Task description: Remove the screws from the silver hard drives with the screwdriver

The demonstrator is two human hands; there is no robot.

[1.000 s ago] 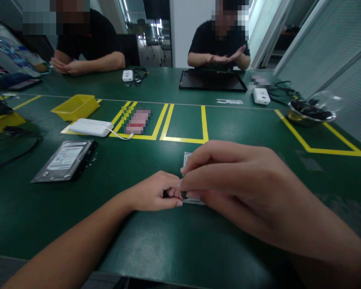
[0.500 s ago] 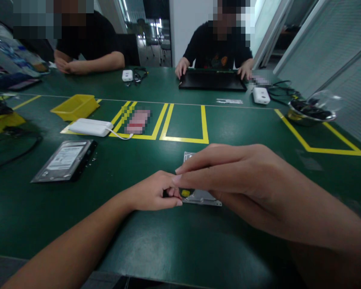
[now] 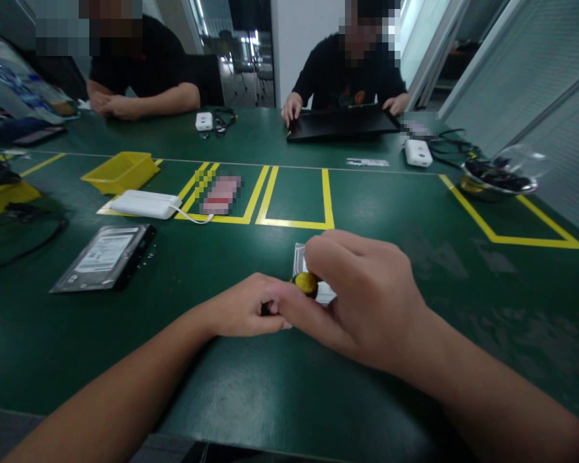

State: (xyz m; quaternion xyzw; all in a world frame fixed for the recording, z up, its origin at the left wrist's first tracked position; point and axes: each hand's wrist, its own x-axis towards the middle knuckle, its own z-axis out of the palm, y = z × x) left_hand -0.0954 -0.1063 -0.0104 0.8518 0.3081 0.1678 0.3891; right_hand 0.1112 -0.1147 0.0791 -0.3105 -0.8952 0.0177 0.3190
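In front of me a silver hard drive (image 3: 299, 257) with a white label lies on the green table, mostly covered by my hands. Curled at its left edge, my left hand (image 3: 251, 305) grips the drive, its fingertips partly hidden. My right hand (image 3: 367, 292) is closed over the drive, thumb and bent forefinger around a screwdriver (image 3: 305, 283). Only the round yellow-and-black end of its handle shows; the shaft and tip are hidden. A second hard drive (image 3: 103, 257) with a white label lies to the left, small loose bits beside it.
A white power bank (image 3: 146, 204) is cabled to a blurred phone (image 3: 220, 195). Behind them stands a yellow bin (image 3: 121, 172). A metal bowl (image 3: 499, 183) with dark parts sits at the right. Across the table, one person handles a black panel (image 3: 342, 123); another rests their arms.
My right hand has gone from outstretched fingers to a bent grip around the screwdriver handle. My left hand has stayed in place. Across the table, the black panel's right side has been lifted.
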